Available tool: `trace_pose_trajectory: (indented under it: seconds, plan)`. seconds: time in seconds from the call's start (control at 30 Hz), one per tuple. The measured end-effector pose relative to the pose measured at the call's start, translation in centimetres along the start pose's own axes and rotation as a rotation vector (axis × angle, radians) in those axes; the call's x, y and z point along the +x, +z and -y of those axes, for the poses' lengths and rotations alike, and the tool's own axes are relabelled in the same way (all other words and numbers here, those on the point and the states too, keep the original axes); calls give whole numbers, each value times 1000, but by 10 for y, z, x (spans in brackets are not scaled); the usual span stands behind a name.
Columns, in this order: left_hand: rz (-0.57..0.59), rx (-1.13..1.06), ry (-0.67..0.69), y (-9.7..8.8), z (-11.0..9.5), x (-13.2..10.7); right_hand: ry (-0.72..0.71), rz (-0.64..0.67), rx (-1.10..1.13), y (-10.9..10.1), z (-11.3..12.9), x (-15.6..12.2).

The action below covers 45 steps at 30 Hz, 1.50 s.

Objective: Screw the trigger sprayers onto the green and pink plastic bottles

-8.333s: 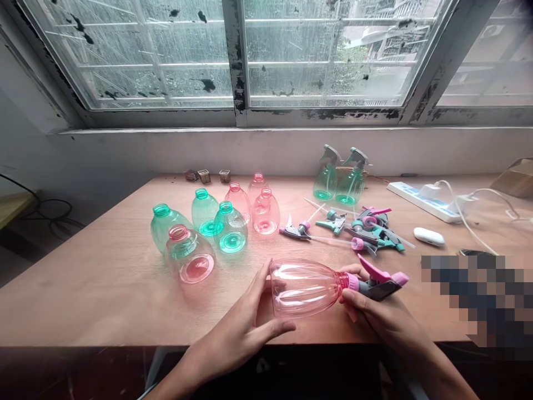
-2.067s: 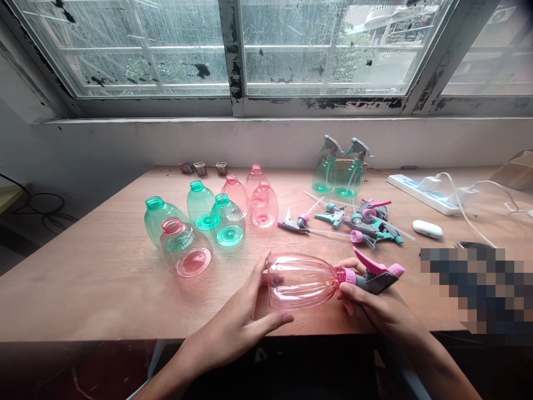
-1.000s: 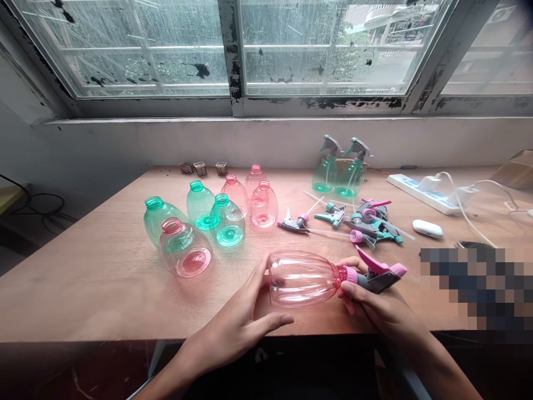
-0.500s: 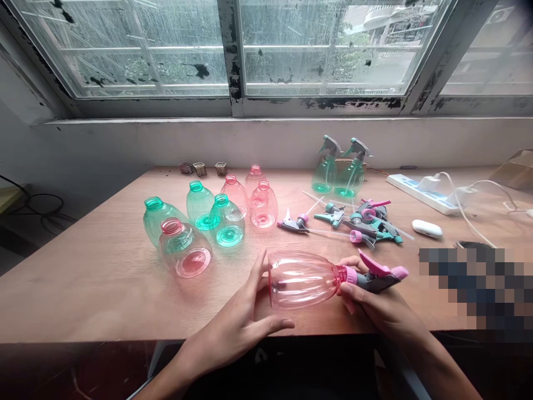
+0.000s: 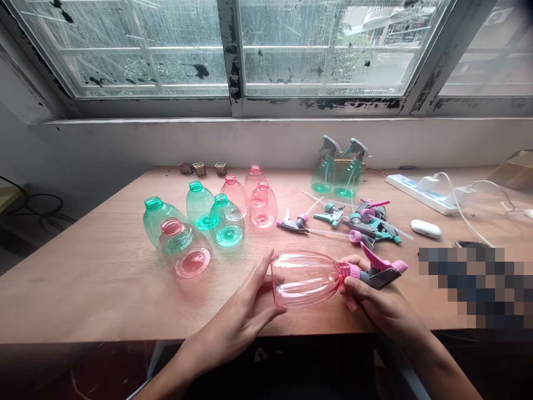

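Observation:
A clear pink bottle (image 5: 306,278) lies on its side just above the wooden table (image 5: 104,289), near the front edge. My left hand (image 5: 244,316) cups its base with fingers curled round it. My right hand (image 5: 370,303) grips the neck collar and the pink-and-grey trigger sprayer head (image 5: 381,269) fitted on the bottle.
Several empty green and pink bottles (image 5: 208,219) stand at the centre left. A pile of loose trigger sprayers (image 5: 362,222) lies to the right, behind it two finished green spray bottles (image 5: 339,169). A power strip (image 5: 422,191) with cables and a white case (image 5: 425,228) sit far right.
The bottle has tipped slightly, its base a little lower and the sprayer end a little higher. My left fingers have shifted on the base. Everything else on the table is unmoved.

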<state>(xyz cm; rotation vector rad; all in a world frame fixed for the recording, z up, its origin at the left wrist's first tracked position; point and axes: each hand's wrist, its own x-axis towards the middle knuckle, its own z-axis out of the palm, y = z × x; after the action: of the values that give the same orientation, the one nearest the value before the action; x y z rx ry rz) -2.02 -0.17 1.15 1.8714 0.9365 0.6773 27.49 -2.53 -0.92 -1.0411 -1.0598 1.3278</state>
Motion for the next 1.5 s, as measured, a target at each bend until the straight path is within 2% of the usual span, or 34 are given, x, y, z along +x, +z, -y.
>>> trace_pose_trajectory:
  seconds: [0.13, 0.27, 0.43, 0.7, 1.03, 1.3, 1.5]
  plan:
    - [13, 30, 2, -1, -5, 1, -20, 2, -28, 2, 1, -2]
    - [28, 25, -76, -4, -15, 2, 29, 26, -54, 0, -1, -4]
    - [58, 41, -147, -4, -13, 1, 39, 51, -155, -6, -3, -3]
    - [4, 46, 19, 1, -4, 2, 132, -13, 22, 6, 4, -9]
    - [29, 42, -113, -5, -10, 1, 72, 3, -145, 0, 1, -6]
    - [2, 8, -6, -1, -1, 1, 55, 23, -43, 3, 2, -5]
    - [19, 29, -51, -2, -10, 2, 67, 25, -23, 0, -1, -6]
